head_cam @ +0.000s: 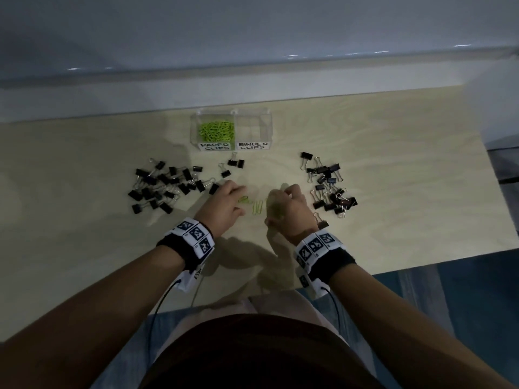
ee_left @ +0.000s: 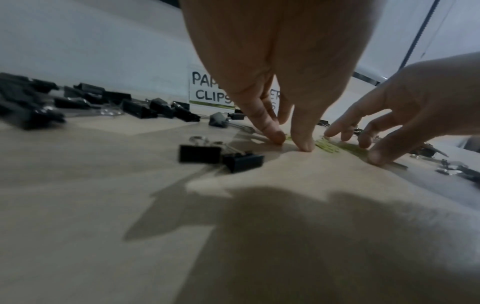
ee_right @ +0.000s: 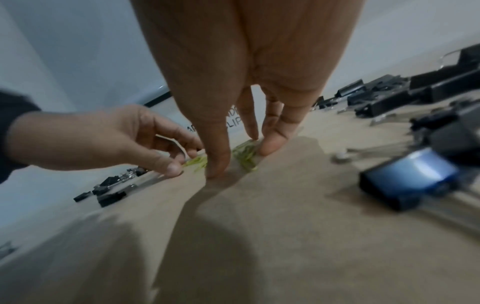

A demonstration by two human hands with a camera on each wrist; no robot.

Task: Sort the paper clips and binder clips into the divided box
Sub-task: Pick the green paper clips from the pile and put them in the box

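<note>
A clear divided box [head_cam: 254,127] stands at the back of the table; its left cell, labelled PAPER CLIPS, holds green paper clips [head_cam: 216,129], and its BINDER CLIPS cell looks bare. Black binder clips lie in a left pile [head_cam: 165,186] and a right pile [head_cam: 328,183]. Between my hands, a few loose green paper clips [head_cam: 257,206] lie on the table. My left hand [head_cam: 243,200] [ee_left: 289,139] has thumb and fingertips down on the table, pinching at green clips. My right hand [head_cam: 273,206] [ee_right: 241,158] arches over a small green bunch [ee_right: 245,154], thumb and fingers closing round it.
Three stray binder clips [head_cam: 233,164] lie just in front of the box. One binder clip [head_cam: 323,221] sits by my right wrist. The pale wooden table [head_cam: 393,192] ends at a wall behind and at its front edge near my body.
</note>
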